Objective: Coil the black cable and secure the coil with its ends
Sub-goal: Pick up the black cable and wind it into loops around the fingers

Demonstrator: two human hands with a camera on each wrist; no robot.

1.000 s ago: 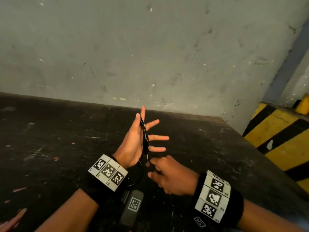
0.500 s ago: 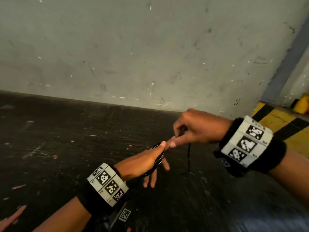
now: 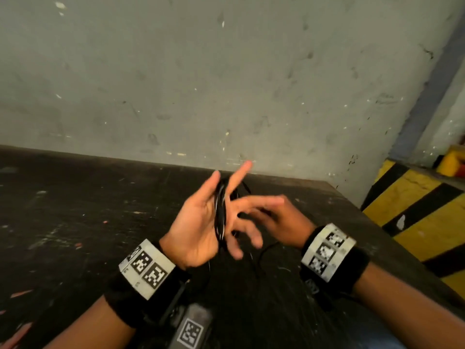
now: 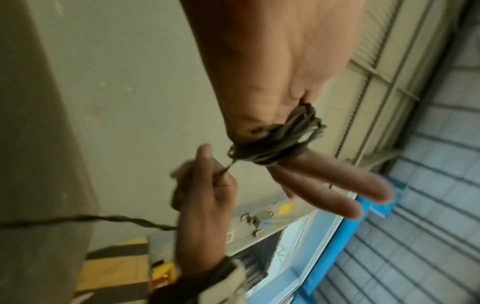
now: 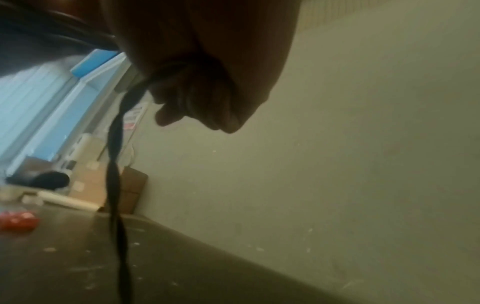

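Note:
The black cable (image 3: 220,215) is wound in several turns round the straight, spread fingers of my left hand (image 3: 198,222), which is raised palm-up above the table. In the left wrist view the coil (image 4: 275,142) sits at the base of the fingers (image 4: 324,185). My right hand (image 3: 281,220) is just behind and to the right of the left fingers, blurred. It pinches the strand leaving the coil, as the left wrist view shows (image 4: 205,197). The loose twisted tail (image 5: 115,185) hangs from my right hand (image 5: 207,82) down to the table.
A worn dark table (image 3: 75,210) runs back to a grey wall (image 3: 226,84). A yellow-and-black striped kerb (image 3: 415,210) lies to the right, with a yellow object (image 3: 450,159) behind it. A grey device with a marker (image 3: 191,328) hangs below my left wrist.
My right hand came down from its raised spot at the right and now sits low behind the left fingers. The left hand rose and turned its palm up.

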